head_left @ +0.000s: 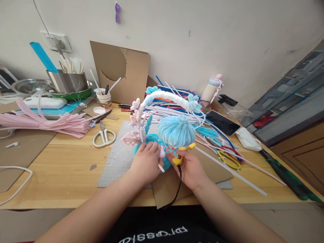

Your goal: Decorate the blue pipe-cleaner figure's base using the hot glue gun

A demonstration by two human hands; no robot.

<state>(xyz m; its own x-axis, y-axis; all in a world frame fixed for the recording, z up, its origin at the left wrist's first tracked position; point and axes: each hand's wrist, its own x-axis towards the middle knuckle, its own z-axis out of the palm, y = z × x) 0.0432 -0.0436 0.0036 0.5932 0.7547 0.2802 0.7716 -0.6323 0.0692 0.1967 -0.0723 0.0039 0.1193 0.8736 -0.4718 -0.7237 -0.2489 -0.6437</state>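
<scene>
- Near the middle of the desk's front edge, over a grey cutting mat and a cardboard sheet: a fuzzy craft piece in blue, white and pink, with its underside hidden from view.
- In the grasp of the left hand, fingers curled from above: the teal rim of the piece, at the foot of a white-wrapped arch, with a pale strip poking out beside the thumb.
- Held between thumb and fingers of the right hand, just beneath a pale blue dome: a yellow tool, possibly a glue gun, with a black cord dropping toward the desk's front edge.
- Probably very light for such bulk, judging by the fluffy stems; likely soft outside, springy within, and hardly slippery.
- Apparently easy to dent at the dome, with its gathered folds; best not squeezed or lifted there.
- Most fragile, by the look, at the blue flower and pink flower along the arch: liable to bend or pull loose if snagged.
- Best steadied low, by the teal rim, with a broad, gentle grip; perhaps liftable by the arch, though impossible to judge for strength at the joints.
- Left of the mat, toward the desk's left edge: white-handled scissors, lying well apart from both hands.
</scene>
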